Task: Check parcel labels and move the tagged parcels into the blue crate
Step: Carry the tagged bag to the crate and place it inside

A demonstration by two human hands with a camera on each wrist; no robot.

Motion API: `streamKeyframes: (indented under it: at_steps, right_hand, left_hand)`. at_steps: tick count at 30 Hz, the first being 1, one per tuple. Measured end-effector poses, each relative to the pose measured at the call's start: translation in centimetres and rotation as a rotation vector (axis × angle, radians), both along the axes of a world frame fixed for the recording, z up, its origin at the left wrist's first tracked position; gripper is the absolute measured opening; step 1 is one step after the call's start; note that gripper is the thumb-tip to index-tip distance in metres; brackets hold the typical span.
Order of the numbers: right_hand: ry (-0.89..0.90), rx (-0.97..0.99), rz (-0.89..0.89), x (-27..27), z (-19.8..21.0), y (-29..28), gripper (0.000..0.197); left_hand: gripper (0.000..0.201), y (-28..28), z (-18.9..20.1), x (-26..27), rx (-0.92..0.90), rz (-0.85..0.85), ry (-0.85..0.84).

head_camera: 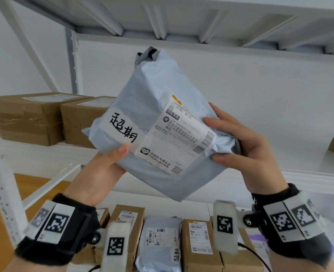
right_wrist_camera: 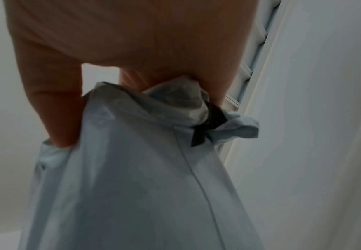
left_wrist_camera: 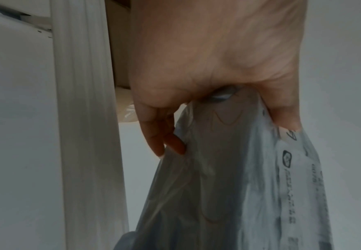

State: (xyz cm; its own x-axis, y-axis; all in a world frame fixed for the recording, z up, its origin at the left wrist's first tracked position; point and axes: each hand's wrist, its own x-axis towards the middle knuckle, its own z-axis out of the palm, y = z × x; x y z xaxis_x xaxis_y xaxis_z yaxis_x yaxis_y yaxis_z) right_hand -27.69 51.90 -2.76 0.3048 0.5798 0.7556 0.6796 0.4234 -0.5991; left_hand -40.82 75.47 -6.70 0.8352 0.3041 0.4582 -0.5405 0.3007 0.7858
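Both hands hold one grey poly-mailer parcel (head_camera: 158,122) up in front of the white shelf unit (head_camera: 280,146), tilted, label side toward the head camera. Left hand (head_camera: 103,169) grips the lower left corner, thumb pressed on the edge of the handwritten white tag (head_camera: 123,129); its grip is clamped on the bag, fingers curled behind per the left wrist view. Right hand (head_camera: 246,142) grips the right edge, fingers wrapped over the printed shipping label (head_camera: 182,134), grip likewise clamped on the parcel. Tag reads as two handwritten characters, so this parcel likely counts as tagged. Blue crate not in any view. Below, a row of cardboard boxes (head_camera: 199,238) and another grey mailer (head_camera: 158,242) with a similar small tag sit on the lower shelf; two brown boxes (head_camera: 44,116) sit on the middle shelf, left. Step in hand: label check. To do it well: keep the tag flat and uncovered, slide the left thumb off it, don't crease the soft bag over the print. Confirm the tag, then carry it with a firm hold, since the slick film could slip. Right wrist view is dim, so finger placement behind the bag is probably a wrap but not certain.
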Motion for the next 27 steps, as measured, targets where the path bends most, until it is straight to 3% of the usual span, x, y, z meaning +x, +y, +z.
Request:
streamKeyframes:
  at_steps: [4, 9, 15, 20, 27]
  right_hand:
    - [0.001, 0.086, -0.111, -0.3, -0.2, 0.6, 0.06]
    - [0.075, 0.216, -0.326, -0.3, -1.0, 1.2, 0.101]
    - [0.381, 0.156, -0.077, -0.1, -2.3, 1.7, 0.153]
    - [0.339, 0.021, -0.002, 0.1, -3.4, 2.2, 0.145]
    - [0.462, 0.132, 0.017, -0.1, -2.8, 1.9, 0.095]
  left_hand:
    - [0.077, -0.2, -0.2, 0.0, -0.04, -0.053, -0.056]
    - [0.075, -0.6, -0.5, 0.0, 0.017, -0.084, -0.188]
    - [0.074, -1.2, -0.9, 0.2, -0.027, -0.129, -0.214]
    - [0.065, -2.6, -0.5, 0.3, -0.024, -0.108, -0.114]
    - [0.086, -2.5, -0.7, -0.2, 0.026, -0.042, -0.053]
